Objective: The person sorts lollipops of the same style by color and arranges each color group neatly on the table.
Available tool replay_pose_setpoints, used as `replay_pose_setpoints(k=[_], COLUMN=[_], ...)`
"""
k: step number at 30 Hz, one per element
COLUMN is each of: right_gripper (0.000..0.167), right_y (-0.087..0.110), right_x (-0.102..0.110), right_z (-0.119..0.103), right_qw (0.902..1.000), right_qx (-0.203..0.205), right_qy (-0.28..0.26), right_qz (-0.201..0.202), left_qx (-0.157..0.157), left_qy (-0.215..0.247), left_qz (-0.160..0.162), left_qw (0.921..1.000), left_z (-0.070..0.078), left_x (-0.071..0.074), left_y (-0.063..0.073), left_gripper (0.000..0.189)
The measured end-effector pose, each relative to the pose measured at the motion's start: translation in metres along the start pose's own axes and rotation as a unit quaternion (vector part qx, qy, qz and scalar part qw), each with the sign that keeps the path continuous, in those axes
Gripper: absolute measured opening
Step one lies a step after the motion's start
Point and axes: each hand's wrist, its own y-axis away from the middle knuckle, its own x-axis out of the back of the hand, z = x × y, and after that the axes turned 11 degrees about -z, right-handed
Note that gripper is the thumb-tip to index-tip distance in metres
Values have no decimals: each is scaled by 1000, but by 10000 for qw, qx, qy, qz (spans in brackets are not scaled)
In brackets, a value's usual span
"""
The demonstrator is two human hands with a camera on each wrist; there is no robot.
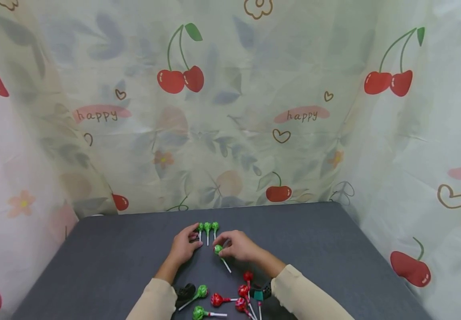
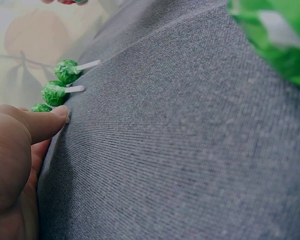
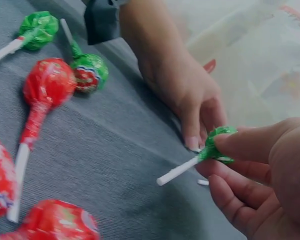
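Three green lollipops stand side by side in a row near the table's far part, heads away from me. My left hand [image 1: 184, 245] is at the row's left end and pinches the leftmost lollipop [image 1: 200, 226] by its stick, thumb on the near side; its other fingers are partly hidden. Beside it lie the middle lollipop [image 1: 208, 227] and the right one [image 1: 215, 226]. My right hand [image 1: 239, 246] holds another green lollipop [image 3: 210, 148] by the head between thumb and fingers, just nearer than the row, its white stick slanting down toward me.
Closer to me on the dark grey table [image 1: 126, 253] lie two green lollipops, one by the left wrist [image 1: 201, 291] and one below it [image 1: 198, 313]. Several red lollipops [image 1: 216, 299] are clustered near the right wrist. A cherry-print curtain [image 1: 230, 146] encloses the table's back and sides.
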Motion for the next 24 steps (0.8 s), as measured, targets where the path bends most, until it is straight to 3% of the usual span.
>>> replay_pose_setpoints(k=[14,24], right_gripper=[26,26], right_y=[-11,-25], right_x=[25,24], right_z=[22,40], right_qw=[9961,9892], right_qx=[-308,-649], right_qy=[169,107], right_qz=[809,1313], left_qx=[-131,-129], left_qy=[-5,-46], left_qz=[13,-35], left_qw=[9999,9999], left_z=[2,0], left_x=[1,1], left_y=[2,1], left_gripper=[61,61])
